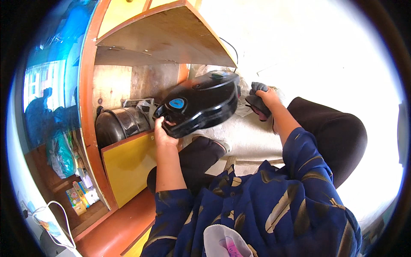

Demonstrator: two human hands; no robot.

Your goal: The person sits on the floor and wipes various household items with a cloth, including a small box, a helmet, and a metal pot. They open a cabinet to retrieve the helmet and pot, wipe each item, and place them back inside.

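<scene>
My left hand (pixel 165 133) grips one end of a glossy black plastic case (pixel 202 99) with a blue oval emblem, its fingers partly hidden at a slot in the end. The case is held tilted in front of the cabinet opening. To its right, my right hand (pixel 270 96) holds a bunched dark grey cloth (pixel 257 96) with a pinkish patch, apart from the case. Behind the case, a dark rounded container (pixel 120 123) lies inside the cabinet, beside a clear plastic bag (pixel 147 107).
A wooden cabinet with a yellow lower door panel (pixel 131 170) stands at left, its brown board (pixel 167 35) jutting above the opening. Further left, glass-fronted shelves hold a green plastic bag (pixel 61 157) and small boxes (pixel 77 196). A white cable (pixel 65 221) loops at lower left.
</scene>
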